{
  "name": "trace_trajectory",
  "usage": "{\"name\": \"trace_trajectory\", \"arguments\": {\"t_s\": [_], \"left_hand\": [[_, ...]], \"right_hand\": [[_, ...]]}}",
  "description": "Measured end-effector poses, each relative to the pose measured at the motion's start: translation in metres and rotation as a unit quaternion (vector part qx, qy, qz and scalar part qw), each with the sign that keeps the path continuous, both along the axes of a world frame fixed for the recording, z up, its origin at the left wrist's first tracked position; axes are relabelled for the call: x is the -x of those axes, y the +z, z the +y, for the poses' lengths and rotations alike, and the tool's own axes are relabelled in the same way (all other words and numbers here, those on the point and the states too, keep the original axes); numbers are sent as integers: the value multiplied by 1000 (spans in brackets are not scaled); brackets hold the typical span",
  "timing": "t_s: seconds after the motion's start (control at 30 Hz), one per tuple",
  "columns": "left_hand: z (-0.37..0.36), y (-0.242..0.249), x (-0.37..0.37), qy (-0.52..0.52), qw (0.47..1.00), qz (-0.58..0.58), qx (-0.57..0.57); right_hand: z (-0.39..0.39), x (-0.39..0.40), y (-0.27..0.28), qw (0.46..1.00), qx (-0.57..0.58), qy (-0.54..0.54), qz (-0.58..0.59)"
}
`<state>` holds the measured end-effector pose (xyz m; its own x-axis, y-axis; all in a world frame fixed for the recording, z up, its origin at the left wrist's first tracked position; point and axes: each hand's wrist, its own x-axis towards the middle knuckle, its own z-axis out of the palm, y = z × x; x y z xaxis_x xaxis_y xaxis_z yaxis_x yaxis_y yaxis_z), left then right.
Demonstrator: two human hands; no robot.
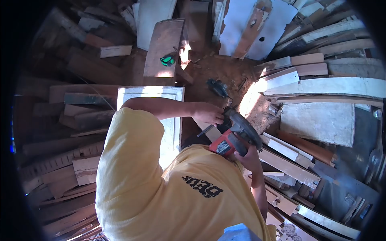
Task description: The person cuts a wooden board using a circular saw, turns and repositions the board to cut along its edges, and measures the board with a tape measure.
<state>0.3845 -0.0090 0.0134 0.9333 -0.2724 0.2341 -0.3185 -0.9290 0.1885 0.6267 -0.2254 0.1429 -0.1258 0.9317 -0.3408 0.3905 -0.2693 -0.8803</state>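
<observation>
A red and black circular saw (231,136) is held close against the front of my yellow shirt (193,188), tilted, with its dark blade guard (246,127) facing up and right. My right hand (251,160) is closed around the saw's rear handle. My left hand (207,113) has its fingers curled against the black part on the saw's other side. A flat metal piece (211,133) sticks out from the saw below my left hand. Part of the grip is hidden by the saw body.
A green tape measure (167,60) lies on a brown board (163,44). A dark power tool (217,87) rests on the dusty floor ahead. A white panel (177,96) stands under my left arm. Stacked planks (325,86) line both sides.
</observation>
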Motion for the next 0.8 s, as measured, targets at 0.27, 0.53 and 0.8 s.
{"name": "trace_trajectory", "arguments": {"t_s": [0.27,0.53,0.8], "left_hand": [[-25,0,2,105,994,-18,27],[-51,2,-5,289,947,-49,129],[-75,-3,-16,424,893,-76,131]], "right_hand": [[-9,7,14,998,40,-5,-44],[-11,11,15,999,-9,-32,-37],[-15,15,13,995,-34,-47,-87]]}}
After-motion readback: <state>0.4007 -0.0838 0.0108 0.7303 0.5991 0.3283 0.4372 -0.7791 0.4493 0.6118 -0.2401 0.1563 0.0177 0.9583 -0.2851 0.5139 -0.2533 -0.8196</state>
